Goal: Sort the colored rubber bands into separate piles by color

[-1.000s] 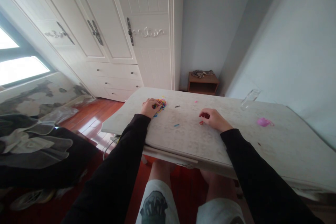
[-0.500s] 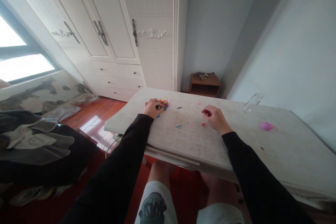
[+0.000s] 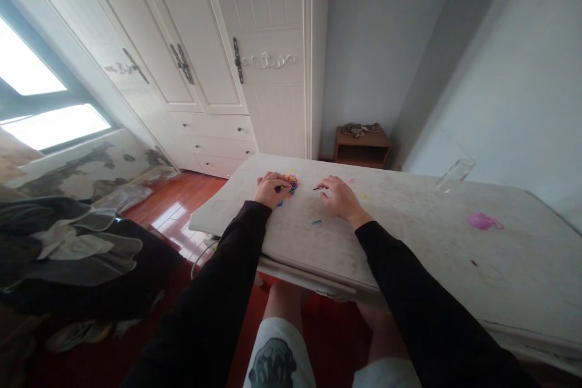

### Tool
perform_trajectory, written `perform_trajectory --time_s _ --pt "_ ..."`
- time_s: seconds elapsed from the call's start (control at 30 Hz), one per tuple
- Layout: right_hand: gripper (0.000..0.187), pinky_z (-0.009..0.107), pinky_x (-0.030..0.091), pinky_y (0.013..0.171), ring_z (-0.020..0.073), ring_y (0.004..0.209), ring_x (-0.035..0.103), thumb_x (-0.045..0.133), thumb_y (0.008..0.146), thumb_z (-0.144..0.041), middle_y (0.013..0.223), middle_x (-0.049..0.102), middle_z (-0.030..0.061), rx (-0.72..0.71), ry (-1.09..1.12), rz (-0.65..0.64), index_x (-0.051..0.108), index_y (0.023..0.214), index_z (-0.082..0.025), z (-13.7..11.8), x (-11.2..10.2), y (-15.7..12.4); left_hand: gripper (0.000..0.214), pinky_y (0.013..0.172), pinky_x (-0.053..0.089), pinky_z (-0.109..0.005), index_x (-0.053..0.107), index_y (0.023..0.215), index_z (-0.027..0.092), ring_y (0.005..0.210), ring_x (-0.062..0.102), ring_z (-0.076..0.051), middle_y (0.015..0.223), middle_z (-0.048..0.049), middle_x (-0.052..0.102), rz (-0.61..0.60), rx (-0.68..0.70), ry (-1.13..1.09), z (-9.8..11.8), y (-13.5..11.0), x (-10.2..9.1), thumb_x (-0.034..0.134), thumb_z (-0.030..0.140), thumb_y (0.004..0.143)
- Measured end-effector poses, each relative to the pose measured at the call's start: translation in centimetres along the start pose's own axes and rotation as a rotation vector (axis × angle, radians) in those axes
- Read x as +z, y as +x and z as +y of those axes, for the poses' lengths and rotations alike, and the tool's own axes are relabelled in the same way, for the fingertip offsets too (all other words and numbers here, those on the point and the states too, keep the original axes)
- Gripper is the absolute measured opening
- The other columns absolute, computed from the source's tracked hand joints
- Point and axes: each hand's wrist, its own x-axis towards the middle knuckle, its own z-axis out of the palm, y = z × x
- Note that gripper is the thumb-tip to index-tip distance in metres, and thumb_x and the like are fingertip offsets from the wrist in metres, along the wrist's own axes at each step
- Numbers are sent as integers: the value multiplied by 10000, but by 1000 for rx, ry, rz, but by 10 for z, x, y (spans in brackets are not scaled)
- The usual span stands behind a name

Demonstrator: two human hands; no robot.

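Observation:
My left hand (image 3: pixel 270 188) rests on the white table (image 3: pixel 409 236) with its fingers curled at the edge of a small pile of coloured pieces (image 3: pixel 291 183); what they pinch is too small to name. My right hand (image 3: pixel 339 197) lies low on the table just right of the pile. Its fingers are loosely stretched leftward, with the tips beside a small black piece (image 3: pixel 317 188). A blue piece (image 3: pixel 317 222) lies in front of the hands between my sleeves. A yellow piece (image 3: pixel 365 196) lies loose to the right of my right hand, and a pink piece (image 3: pixel 351 180) beyond it.
A pink object (image 3: pixel 482 221) and a clear glass jar (image 3: pixel 453 175) lying on its side are at the table's right. A white wardrobe (image 3: pixel 236 54) and a small wooden stand (image 3: pixel 362 148) are behind the table. Dark clothes (image 3: pixel 68 254) are heaped on the left.
My right hand has moved left from the two red pieces to the black piece near the pile. My left hand has stayed at the pile. The view has shifted a little.

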Motion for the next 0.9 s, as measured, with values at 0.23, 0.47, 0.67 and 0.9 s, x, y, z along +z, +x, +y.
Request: perform_trajectory --time_s 0.23,0.47,0.67,0.9 --pt "393 438 474 1069 273 1141 627 632 793 -83 1186 718 123 -123 153 -163 710 1168 -172 -20 8 -15 111 1039 424 -453 790 858 284 997 676 -226 938 -5 801 -68 127 -42 3 1 -1 700 338 895" --pt "391 476 464 1110 277 1191 636 662 778 -92 1261 711 129 -119 204 -181 730 1153 -181 -18 15 -13 62 998 487 -399 780 851 263 917 692 -204 936 -10 790 -58 81 -80 2 1 -1 743 310 834" --pt "405 485 459 1127 287 1235 629 653 772 -94 1299 704 140 -108 207 -186 740 1159 -174 -18 14 -15 59 997 512 -383 761 868 266 929 706 -207 931 -2 790 -55 78 -85 2 -3 0 722 262 825" --pt "663 490 418 1174 275 1310 585 660 768 -103 1414 658 95 -157 249 -238 621 1415 -242 -23 12 -14 142 960 537 -363 741 906 271 913 708 -194 899 -29 776 -142 264 -19 13 -3 4 602 301 915"
